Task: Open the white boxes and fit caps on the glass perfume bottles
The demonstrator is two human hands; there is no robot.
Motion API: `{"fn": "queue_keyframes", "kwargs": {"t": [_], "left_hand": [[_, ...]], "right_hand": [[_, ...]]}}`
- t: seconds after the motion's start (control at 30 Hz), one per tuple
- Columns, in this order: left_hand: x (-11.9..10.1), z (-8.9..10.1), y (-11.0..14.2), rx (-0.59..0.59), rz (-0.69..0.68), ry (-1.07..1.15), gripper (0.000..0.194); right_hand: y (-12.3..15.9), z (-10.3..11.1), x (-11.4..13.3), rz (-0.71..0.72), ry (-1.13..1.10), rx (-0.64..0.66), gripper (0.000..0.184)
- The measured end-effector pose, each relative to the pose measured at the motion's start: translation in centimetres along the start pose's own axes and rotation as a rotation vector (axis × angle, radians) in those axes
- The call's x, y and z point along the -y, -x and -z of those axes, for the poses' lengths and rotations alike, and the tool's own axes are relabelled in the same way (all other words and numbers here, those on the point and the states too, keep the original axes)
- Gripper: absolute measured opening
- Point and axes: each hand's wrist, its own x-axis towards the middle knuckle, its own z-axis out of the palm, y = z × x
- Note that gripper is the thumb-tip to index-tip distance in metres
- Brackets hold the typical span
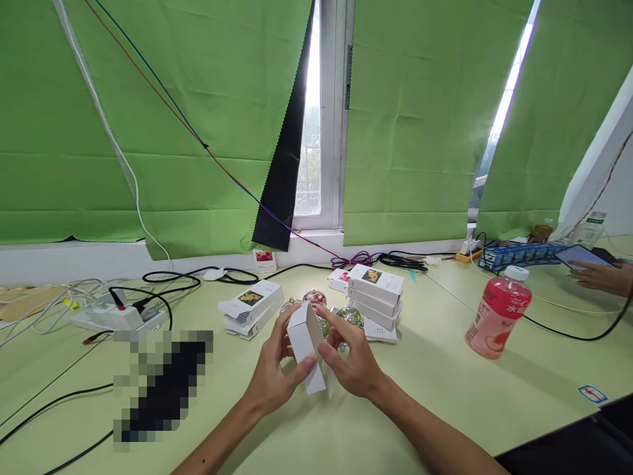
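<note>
A small white cardboard box [301, 333] is held upright above the table, its flap hanging down at the near end. My left hand [277, 363] grips it from the left, thumb along its lower side. On the other side, my right hand [351, 356] has thumb and fingers at the box's right edge. Just behind the hands are shiny round ornaments, a pink one [315, 298] and a green one [350, 318], partly hidden. White boxes [254, 303] with a printed picture are stacked at the left, and another stack of white boxes [376, 290] stands at the right.
A pink drink bottle [498, 313] stands at the right. Power strips [119, 318] and tangled cables lie at the left, with more cable coils [400, 260] along the window wall. At the far right a person's hand [601, 277] holds a tablet or phone [578, 256].
</note>
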Motion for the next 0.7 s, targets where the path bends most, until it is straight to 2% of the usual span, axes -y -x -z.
{"fn": "queue_keyframes", "kwargs": {"t": [0.33,0.7], "left_hand": [[-0.27,0.01,-0.06,0.011,-0.021,-0.003,0.071],[0.34,-0.12,0.2,-0.035,-0.124,-0.057,0.072]], "right_hand": [[0.0,-0.05,-0.16,0.006,-0.007,0.015,0.053],[0.02,-0.14,-0.41,-0.007,-0.046,0.02,0.056]]}}
